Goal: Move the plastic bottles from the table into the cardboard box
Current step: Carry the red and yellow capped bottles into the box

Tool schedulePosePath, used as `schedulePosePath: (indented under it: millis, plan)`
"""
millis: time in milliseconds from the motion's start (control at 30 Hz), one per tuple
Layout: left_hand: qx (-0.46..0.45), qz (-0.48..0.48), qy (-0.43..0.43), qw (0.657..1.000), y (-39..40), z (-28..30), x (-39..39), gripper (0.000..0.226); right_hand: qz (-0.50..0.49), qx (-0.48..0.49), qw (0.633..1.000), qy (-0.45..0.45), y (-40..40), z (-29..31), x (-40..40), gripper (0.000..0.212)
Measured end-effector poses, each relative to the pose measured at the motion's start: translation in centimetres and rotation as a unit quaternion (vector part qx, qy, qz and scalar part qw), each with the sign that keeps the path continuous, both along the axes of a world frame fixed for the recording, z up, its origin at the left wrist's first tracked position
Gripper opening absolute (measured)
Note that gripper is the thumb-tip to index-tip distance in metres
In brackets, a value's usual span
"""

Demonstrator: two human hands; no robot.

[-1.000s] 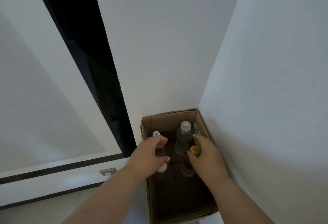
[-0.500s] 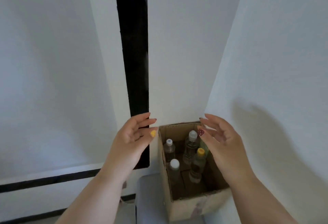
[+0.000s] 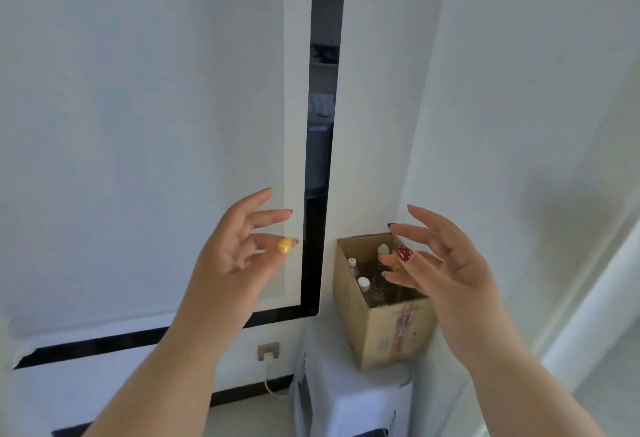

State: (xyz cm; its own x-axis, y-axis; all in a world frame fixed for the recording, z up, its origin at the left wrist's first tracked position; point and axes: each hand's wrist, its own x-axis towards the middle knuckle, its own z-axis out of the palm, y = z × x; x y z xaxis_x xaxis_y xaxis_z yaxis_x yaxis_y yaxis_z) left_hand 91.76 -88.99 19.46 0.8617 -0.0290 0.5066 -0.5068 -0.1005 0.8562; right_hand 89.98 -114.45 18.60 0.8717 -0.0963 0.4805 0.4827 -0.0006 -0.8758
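The left hand (image 3: 235, 256) is raised in the air with its fingers spread and loosely curled, holding nothing; its thumb has a yellow nail. The right hand (image 3: 446, 270) is raised the same way, palm turned inward toward the left one, fingers spread and empty, with a dark red nail on the thumb. The two hands are well apart, and the right one partly covers the far right side of the box (image 3: 381, 329).

The box is open at the top and stands in the corner where two white walls meet, on a white stand (image 3: 349, 398). Inside it the bottles (image 3: 363, 286) stand upright; three white caps show clearly, and a bit of yellow shows behind the right hand's fingers, too hidden to tell what it is.

Left of the box, a black strip (image 3: 323, 125) runs up the wall. Low on the wall, a socket (image 3: 268, 352) has a white cable hanging down from it.
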Motion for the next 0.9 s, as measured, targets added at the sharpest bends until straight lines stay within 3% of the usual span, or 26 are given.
schedulePosePath:
  millis: [233, 567, 900]
  plan:
    - [-0.005, 0.066, -0.036, 0.997, 3.9, 1.4, -12.8, 0.050, 0.021, -0.022, 0.999, -0.033, 3.1, 3.7, -12.7, 0.047]
    - [-0.021, 0.067, -0.045, 0.997, 5.9, 0.8, -38.0, 0.046, 0.090, -0.038, 0.995, -0.033, 8.2, 5.0, -35.8, 0.039]
    - [-0.029, 0.089, -0.062, 0.994, 11.4, 3.9, -55.3, 0.039, 0.123, -0.014, 0.992, -0.034, 15.1, 6.4, -51.4, 0.038]
